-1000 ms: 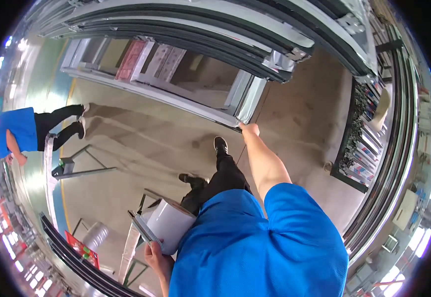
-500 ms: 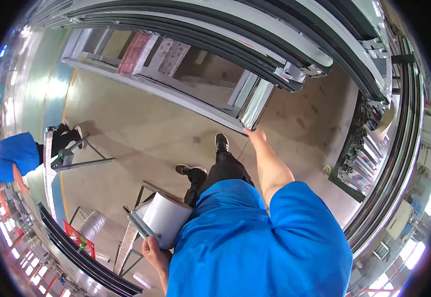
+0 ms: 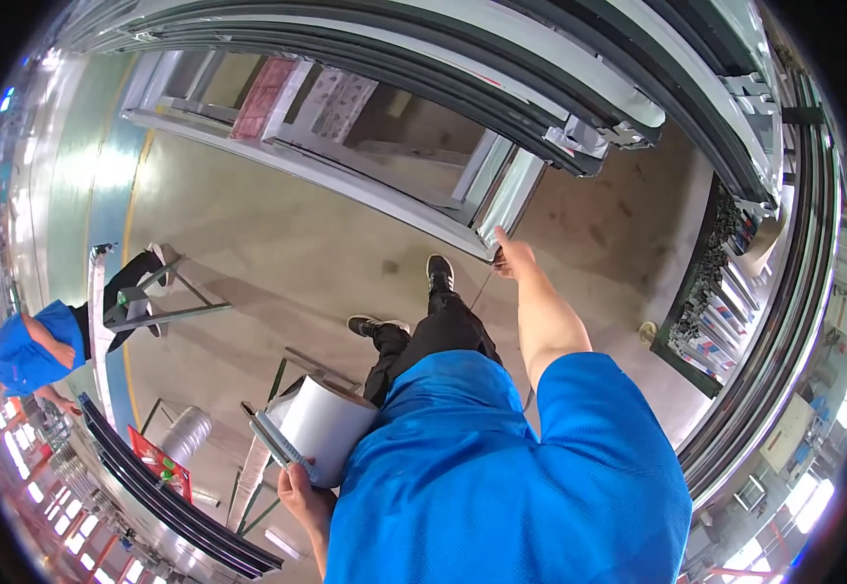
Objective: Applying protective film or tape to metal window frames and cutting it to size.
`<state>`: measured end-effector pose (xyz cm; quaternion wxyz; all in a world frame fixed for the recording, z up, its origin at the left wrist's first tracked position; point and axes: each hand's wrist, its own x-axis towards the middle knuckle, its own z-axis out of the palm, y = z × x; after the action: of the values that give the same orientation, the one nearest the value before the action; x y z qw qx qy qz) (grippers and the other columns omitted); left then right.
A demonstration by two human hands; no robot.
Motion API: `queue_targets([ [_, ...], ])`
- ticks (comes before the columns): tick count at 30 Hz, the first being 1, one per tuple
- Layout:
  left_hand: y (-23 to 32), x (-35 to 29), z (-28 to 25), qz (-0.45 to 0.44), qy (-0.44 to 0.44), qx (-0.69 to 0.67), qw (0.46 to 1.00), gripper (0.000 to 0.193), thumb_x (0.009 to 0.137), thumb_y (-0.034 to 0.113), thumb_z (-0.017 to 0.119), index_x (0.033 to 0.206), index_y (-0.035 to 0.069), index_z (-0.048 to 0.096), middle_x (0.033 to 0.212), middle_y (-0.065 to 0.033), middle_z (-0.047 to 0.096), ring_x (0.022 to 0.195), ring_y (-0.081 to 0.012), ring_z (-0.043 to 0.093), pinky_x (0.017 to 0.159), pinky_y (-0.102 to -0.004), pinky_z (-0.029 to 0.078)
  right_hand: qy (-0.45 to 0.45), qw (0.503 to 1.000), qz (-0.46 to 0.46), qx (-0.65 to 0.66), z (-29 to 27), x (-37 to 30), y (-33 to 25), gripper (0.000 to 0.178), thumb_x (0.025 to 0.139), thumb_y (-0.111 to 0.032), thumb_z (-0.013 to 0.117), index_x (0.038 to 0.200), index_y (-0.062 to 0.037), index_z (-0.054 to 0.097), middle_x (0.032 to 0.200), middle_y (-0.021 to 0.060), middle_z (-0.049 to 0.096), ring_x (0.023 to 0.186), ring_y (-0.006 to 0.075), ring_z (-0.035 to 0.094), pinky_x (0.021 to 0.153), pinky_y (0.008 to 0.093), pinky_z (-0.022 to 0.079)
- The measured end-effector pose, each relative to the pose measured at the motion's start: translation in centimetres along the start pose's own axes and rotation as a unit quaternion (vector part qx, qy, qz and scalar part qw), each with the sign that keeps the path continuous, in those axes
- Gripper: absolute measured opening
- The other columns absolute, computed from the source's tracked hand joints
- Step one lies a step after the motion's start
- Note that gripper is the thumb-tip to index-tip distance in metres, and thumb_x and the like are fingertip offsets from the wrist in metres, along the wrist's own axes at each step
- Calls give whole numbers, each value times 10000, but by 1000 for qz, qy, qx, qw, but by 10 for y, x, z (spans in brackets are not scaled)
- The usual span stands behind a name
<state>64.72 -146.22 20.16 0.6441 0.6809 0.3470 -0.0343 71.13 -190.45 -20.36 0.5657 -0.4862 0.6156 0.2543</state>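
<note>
Pale rectangular frame [image 3: 346, 180] with divided openings, beside the person's feet, its near corner at the right hand [image 3: 514, 258]. We see the outline joined: a long near side, an end member and crosspieces. A glossy, wrinkled covering [image 3: 515, 200] lies on the end member; along the near side we make out no such covering. We judge, then, that the frame itself is built and that the covering is only partly present, though the far side is hidden from us.

The right hand touches the corner, thumb laid toward it; the fingers are partly concealed, and we cannot tell whether they close on the edge. The left hand [image 3: 305, 498] grasps the lower end of a large white roll [image 3: 331, 428], close against the person's left side and well apart from the frame. A grey ridged strip [image 3: 282, 440] lies along the roll; we find no sheet stretched from roll to frame.

Within the frame's outline we note a pink panel [image 3: 264, 97], whether attached or behind being unclear. Above the frame run stacked long profiles [image 3: 394, 39]; to the right stands a rack of short pieces [image 3: 720, 321]. At far left, a co-worker in blue [image 3: 44, 341] bends near a trestle [image 3: 175, 316].
</note>
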Motion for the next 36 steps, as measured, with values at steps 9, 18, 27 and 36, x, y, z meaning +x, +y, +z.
queue_targets([
  [9, -8, 8, 0, 4, -18, 30, 999, 306, 902, 293, 685, 879, -8, 640, 811, -61, 635, 735, -133, 568, 681, -268, 443, -12, 994, -59, -91, 9, 20, 43, 505, 776, -418, 793, 995, -32, 553, 785, 69, 575, 582, 212, 576, 480, 393, 470],
  [18, -1, 4, 12, 4, -36, 46, 998, 314, 916, 300, 658, 905, -12, 626, 817, -75, 628, 744, -167, 577, 693, -298, 471, 130, 954, -55, -265, 19, 30, 30, 984, 686, -623, 749, 1336, 64, 477, 1429, 257, 428, 1292, 342, 477, 1054, 390, 422],
  [27, 3, 15, 21, 18, -52, 33, 998, 290, 931, 259, 630, 893, -28, 628, 815, -84, 633, 735, -161, 571, 688, -288, 457, 438, 674, -584, -115, -111, -166, -120, 422, 817, -113, 616, 1220, -28, 525, 1294, 199, 503, 1226, 372, 462, 1023, 433, 398],
  [36, -2, 28, 34, 38, -60, 41, 997, 292, 941, 261, 620, 893, -26, 622, 822, -89, 633, 749, -169, 578, 700, -297, 464, 395, 651, -531, -371, -79, -204, -101, 653, 781, -101, 573, 1405, -8, 404, 1516, 134, 333, 1428, 287, 277, 1158, 455, 236],
])
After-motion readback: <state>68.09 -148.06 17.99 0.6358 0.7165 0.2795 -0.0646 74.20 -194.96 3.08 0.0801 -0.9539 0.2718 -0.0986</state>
